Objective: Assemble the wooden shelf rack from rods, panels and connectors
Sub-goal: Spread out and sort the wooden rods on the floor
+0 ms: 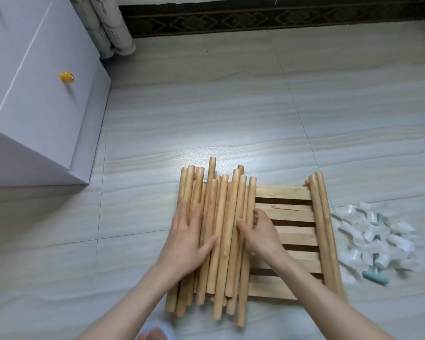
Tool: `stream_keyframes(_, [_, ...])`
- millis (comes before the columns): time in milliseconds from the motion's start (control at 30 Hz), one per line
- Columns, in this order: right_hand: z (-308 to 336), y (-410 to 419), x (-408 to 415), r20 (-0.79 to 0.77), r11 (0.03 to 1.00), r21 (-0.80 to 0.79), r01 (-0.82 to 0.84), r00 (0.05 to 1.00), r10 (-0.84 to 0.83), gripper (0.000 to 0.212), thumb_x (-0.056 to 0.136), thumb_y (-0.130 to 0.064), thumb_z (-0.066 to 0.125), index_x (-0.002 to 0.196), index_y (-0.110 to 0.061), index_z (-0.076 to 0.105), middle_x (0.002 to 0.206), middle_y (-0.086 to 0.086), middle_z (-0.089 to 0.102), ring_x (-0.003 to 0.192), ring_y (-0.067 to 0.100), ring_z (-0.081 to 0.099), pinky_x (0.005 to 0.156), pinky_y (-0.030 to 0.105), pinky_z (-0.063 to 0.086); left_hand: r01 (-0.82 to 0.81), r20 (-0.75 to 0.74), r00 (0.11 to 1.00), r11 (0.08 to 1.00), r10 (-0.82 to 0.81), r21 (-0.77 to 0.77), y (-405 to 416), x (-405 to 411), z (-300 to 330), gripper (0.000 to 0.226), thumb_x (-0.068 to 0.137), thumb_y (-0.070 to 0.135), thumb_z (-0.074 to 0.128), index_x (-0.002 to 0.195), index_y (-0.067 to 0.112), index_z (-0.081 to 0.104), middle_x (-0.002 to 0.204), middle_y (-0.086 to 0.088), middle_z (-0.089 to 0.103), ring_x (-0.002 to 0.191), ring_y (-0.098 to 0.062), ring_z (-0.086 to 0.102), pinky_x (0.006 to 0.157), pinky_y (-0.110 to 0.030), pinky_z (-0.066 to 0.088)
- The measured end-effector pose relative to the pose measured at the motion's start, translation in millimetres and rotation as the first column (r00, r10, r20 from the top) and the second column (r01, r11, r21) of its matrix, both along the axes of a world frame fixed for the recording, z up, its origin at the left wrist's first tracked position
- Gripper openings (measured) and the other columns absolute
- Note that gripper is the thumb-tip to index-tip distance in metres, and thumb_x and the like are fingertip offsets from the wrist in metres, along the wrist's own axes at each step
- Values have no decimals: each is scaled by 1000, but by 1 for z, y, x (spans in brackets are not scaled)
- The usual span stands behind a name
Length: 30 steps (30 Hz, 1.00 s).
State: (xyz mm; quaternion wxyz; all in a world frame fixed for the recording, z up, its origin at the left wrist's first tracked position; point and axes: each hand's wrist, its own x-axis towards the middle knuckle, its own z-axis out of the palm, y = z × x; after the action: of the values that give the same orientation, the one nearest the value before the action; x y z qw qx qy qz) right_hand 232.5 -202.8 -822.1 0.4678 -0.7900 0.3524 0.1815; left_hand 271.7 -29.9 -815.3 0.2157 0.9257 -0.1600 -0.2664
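Observation:
A heap of several round wooden rods (221,207) lies on the floor, partly over the left side of a slatted wooden panel (285,212). Two or three more rods (323,217) rest along the panel's right edge. My left hand (189,239) lies flat and spread on the left of the heap. My right hand (260,231) rests on the heap's right edge, fingers curled against a rod without clearly gripping it. To the right sits a pile of clear plastic connectors (375,239) with a few teal T-shaped pieces (374,277) among them.
A white cabinet (39,99) with a yellow knob (66,77) stands at the left. A dark patterned rug edge (255,18) runs along the back, with a curtain (113,28) by it. My foot (155,333) shows at the bottom edge. The floor is pale tile.

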Motion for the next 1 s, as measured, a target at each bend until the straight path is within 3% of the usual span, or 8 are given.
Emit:
stream_keyframes(100, [-8, 7, 0, 0, 997, 0, 73, 997, -73, 63, 84, -39, 61, 138, -17, 37, 130, 3, 54, 119, 23, 51, 101, 44, 43, -31, -13, 999, 995, 29, -100, -2, -4, -5, 76, 94, 47, 44, 150, 21, 0, 156, -6, -19, 142, -15, -19, 111, -22, -8])
stream_keyframes(233, [-5, 13, 0, 20, 985, 30, 167, 986, -168, 56, 86, -33, 62, 134, -15, 40, 124, 4, 58, 115, 20, 55, 99, 42, 45, -73, 10, 997, 969, 77, -236, -5, -8, -7, 72, 95, 35, 47, 150, 15, 3, 158, -2, 0, 140, -2, -7, 108, -12, -7])
stream_keyframes(400, [4, 16, -1, -4, 963, 174, 207, 978, -210, 47, 89, -28, 60, 131, -13, 44, 113, 2, 62, 104, 16, 59, 95, 35, 48, -142, -41, 990, 978, 137, -156, -13, -12, -13, 80, 95, 37, 48, 149, 12, -5, 157, -9, -8, 144, -17, -9, 112, -23, -6])
stream_keyframes(567, [2, 22, 4, -1, 958, 202, 205, 978, -209, 44, 90, -29, 58, 130, -13, 46, 120, 3, 59, 110, 17, 56, 99, 38, 45, -392, -240, 908, 897, 343, -203, -19, 4, -9, 85, 91, 32, 57, 149, 6, 1, 157, -10, 8, 144, -19, 9, 112, -23, 9])
stream_keyframes(700, [0, 22, 7, 16, 951, 220, 216, 974, -225, 39, 93, -32, 54, 125, -10, 50, 115, 3, 60, 109, 18, 57, 99, 37, 45, -426, -335, 871, 891, 358, -155, -22, 10, -15, 84, 88, 32, 62, 148, 6, 9, 153, -12, 20, 141, -25, 19, 113, -31, 16])
stream_keyframes(800, [-3, 26, 12, 24, 956, 213, 203, 977, -213, 41, 93, -37, 52, 120, -7, 54, 112, 4, 62, 109, 20, 58, 97, 35, 45, -522, -451, 803, 826, 391, -213, -19, 17, -21, 68, 87, 30, 63, 143, 12, 26, 138, -9, 46, 130, -26, 41, 109, -41, 33])
stream_keyframes(900, [-3, 30, 14, 37, 951, 240, 196, 977, -211, 40, 92, -40, 53, 118, -10, 57, 108, 1, 65, 105, 17, 61, 92, 31, 48, -624, -584, 712, 731, 389, -274, -18, 19, -17, 54, 90, 27, 60, 137, 15, 36, 131, -2, 55, 121, -18, 52, 105, -40, 40])
stream_keyframes(1000, [0, 32, 15, 49, 916, 349, 201, 972, -232, 27, 94, -39, 51, 109, -19, 61, 94, -8, 66, 94, 8, 64, 83, 23, 52, -656, -649, 684, 669, 333, -348, -21, 15, -9, 36, 91, 21, 61, 124, 18, 46, 121, -1, 62, 111, -13, 59, 100, -37, 46])
